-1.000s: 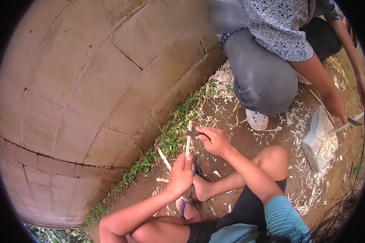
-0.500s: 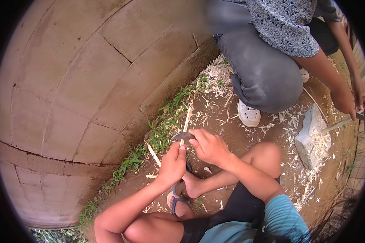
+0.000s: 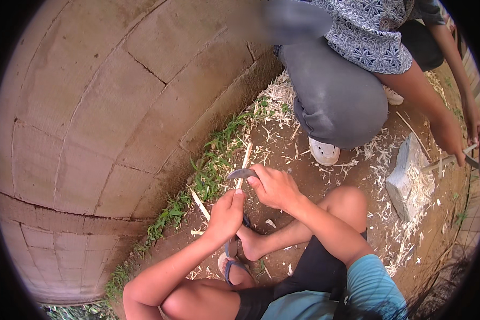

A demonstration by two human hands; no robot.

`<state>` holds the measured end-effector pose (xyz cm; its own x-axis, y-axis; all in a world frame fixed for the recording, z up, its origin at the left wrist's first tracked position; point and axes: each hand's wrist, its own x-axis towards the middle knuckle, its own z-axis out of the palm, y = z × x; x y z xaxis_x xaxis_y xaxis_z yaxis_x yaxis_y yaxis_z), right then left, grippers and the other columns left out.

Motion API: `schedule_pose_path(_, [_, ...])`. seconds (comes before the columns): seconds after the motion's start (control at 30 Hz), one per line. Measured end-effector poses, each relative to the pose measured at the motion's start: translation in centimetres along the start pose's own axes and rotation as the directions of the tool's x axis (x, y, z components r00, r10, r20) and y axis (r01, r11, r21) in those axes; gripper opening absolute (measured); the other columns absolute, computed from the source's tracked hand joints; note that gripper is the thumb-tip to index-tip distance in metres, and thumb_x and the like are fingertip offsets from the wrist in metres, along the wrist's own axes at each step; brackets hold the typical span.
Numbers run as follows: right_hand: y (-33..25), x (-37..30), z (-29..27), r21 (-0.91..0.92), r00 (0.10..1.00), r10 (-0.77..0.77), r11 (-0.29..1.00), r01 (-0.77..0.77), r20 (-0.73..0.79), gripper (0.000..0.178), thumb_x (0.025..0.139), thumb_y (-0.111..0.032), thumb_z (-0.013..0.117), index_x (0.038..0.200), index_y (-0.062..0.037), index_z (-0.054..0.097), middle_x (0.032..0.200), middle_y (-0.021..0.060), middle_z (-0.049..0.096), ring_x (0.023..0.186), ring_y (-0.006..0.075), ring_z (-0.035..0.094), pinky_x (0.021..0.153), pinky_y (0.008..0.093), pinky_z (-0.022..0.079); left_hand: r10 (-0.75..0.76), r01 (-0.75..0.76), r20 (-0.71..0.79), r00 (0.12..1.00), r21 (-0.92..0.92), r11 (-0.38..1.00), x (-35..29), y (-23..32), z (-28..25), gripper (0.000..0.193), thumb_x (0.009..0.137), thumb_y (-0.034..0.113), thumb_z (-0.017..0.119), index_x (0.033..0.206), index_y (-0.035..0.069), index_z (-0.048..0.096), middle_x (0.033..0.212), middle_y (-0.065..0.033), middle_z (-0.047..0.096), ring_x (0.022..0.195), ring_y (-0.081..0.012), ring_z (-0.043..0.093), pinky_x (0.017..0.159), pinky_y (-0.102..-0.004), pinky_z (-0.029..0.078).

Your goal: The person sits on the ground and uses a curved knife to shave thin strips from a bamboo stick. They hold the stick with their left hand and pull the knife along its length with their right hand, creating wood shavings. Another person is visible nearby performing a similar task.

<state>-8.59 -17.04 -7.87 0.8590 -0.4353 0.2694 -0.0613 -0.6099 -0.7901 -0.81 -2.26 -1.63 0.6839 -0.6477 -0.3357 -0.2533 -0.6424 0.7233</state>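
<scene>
My left hand [image 3: 228, 213] is closed round the near end of a thin pale wooden stick [image 3: 246, 156], thumb on top. The stick points away from me over the ground. In my right hand [image 3: 274, 186] is a small curved knife [image 3: 242, 174], its grey blade lying across the stick just beyond my left thumb. The knife's handle is hidden inside my fingers. Another pale strip [image 3: 199, 204] lies on the soil left of my left hand.
A block wall [image 3: 106, 128] rises on the left, with grass [image 3: 168, 216] along its foot. Opposite me a person [image 3: 341, 90] squats, handling a stick and blade near a grey stone [image 3: 405, 176]. Wood shavings [image 3: 282, 98] litter the soil. My bent legs are below.
The knife and my right hand have shifted slightly farther along the stick, opening a little more space from my left thumb. The other person's blade now shows more beside their hands.
</scene>
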Motion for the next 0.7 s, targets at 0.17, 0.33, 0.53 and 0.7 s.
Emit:
schedule_pose_path(0.17, [-0.2,-0.1,0.1,-0.031,0.999,-0.010,0.999,0.011,0.039,0.024,0.095,-0.032,0.045,0.097,-0.0077,0.047,0.083,0.0170,0.064,0.073,0.0433,0.062,0.060,0.0532,0.049,-0.021,0.020,-0.009,1.000,-0.081,0.997,-0.3,-0.6,0.0,0.036,0.098,0.030,0.040,0.100,0.000,0.061,0.079,-0.0130,0.059,0.075,-0.0251,0.055,0.070,-0.0359,0.043])
schedule_pose_path(0.33, [-0.2,-0.8,0.9,0.019,0.995,0.008,1.000,-0.010,0.100,0.025,0.097,-0.033,0.042,0.099,-0.0075,0.046,0.077,0.0191,0.063,0.070,0.0444,0.061,0.059,0.0542,0.048,-0.123,0.161,0.128,0.984,-0.352,0.922,-0.7,-0.6,-0.1,0.032,0.101,0.030,0.038,0.101,0.005,0.058,0.062,0.0015,0.044,0.052,-0.0073,0.038,0.048,-0.0239,0.032])
schedule_pose_path(0.53, [-0.3,-0.2,1.2,-0.068,0.998,0.018,0.998,-0.014,0.054,0.027,0.098,-0.034,0.041,0.097,-0.0081,0.047,0.074,0.0185,0.061,0.068,0.0434,0.060,0.055,0.0527,0.047,-0.083,0.098,0.064,0.995,-0.313,0.945,-1.2,-0.9,0.4,0.031,0.101,0.028,0.039,0.100,0.002,0.057,0.059,0.0019,0.044,0.050,-0.0068,0.037,0.048,-0.0239,0.033])
schedule_pose_path(0.7, [0.1,0.1,2.1,-0.183,0.997,0.012,0.983,0.001,0.071,0.029,0.097,-0.038,0.041,0.094,-0.0087,0.043,0.071,0.0165,0.061,0.064,0.0430,0.061,0.053,0.0533,0.049,-0.045,0.048,0.030,0.999,-0.136,0.990,-1.3,-2.1,0.3,0.033,0.101,0.027,0.039,0.096,0.001,0.058,0.060,0.0006,0.047,0.054,-0.0069,0.042,0.050,-0.0250,0.036])
